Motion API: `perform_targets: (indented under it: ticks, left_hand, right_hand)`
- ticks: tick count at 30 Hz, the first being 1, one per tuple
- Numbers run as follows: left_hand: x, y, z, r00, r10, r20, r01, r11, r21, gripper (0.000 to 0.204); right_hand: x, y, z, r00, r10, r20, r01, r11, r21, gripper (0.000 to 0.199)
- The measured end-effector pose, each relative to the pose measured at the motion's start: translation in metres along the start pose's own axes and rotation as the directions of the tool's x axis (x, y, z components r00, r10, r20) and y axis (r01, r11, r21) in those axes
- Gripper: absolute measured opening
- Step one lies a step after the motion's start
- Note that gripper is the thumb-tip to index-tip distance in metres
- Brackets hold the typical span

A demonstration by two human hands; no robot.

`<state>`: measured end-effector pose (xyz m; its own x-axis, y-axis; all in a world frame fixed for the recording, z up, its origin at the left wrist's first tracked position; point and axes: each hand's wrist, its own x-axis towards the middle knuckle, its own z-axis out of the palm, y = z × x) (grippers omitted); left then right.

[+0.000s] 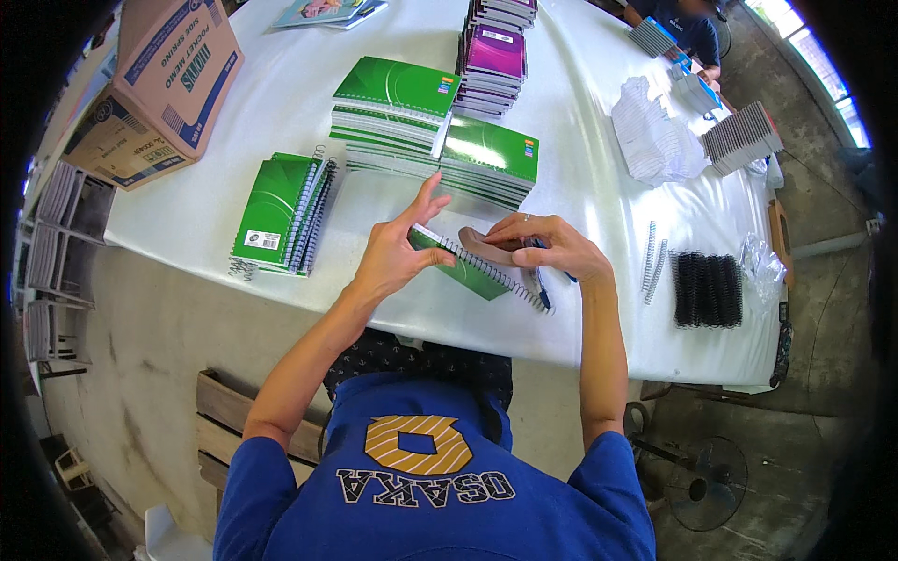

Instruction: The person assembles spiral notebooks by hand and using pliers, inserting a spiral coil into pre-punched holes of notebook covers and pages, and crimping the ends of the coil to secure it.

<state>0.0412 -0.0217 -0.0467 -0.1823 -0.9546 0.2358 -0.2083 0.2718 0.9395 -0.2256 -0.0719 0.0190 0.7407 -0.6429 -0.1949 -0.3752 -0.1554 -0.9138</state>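
Near the table's front edge, my left hand (391,251) grips a green notebook (479,279) by its upper left end, thumb on one side and fingers spread behind. A dark spiral coil (505,280) runs along the notebook's bound edge, its far end sticking out past the lower right corner. At that edge my right hand (566,249) pinches a curved brown strip-like piece (483,247), whose exact kind I cannot make out. Below these fingers shows a slim blue part (541,292), mostly hidden. Just beyond stand stacks of green notebooks (491,150).
Coil-bound green notebooks (271,210) lie at left, beside a cardboard box (178,89). Purple notebooks (496,51) are stacked behind. On the right are loose coils (653,262), black coils (708,290) and clear plastic (650,136). A co-worker (687,33) sits at the far right.
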Motion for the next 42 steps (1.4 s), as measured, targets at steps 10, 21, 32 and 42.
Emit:
perform_targets:
  ticks: [10, 21, 32, 42]
  left_hand:
    - [0.0, -0.004, -0.001, 0.998, -0.038, 0.045, 0.041, 0.997, -0.065, 0.118]
    - [-0.005, -0.016, -0.003, 0.99, -0.087, 0.112, 0.1, 0.989, -0.111, 0.12]
    - [-0.003, 0.003, -0.021, 0.89, -0.072, 0.451, 0.227, 0.926, -0.3, 0.07]
    - [-0.017, 0.002, -0.002, 0.943, -0.023, 0.333, 0.126, 0.948, -0.294, 0.064]
  right_hand:
    - [0.008, 0.003, 0.007, 0.966, -0.259, 0.02, 0.24, 0.919, 0.312, 0.06]
    - [0.019, -0.018, 0.017, 0.999, -0.028, -0.022, 0.029, 0.999, 0.037, 0.05]
    - [-0.091, 0.016, -0.015, 0.767, -0.083, -0.636, -0.394, 0.721, -0.569, 0.042]
    - [-0.044, 0.055, 0.106, 0.613, -0.283, -0.738, -0.573, 0.484, -0.661, 0.037]
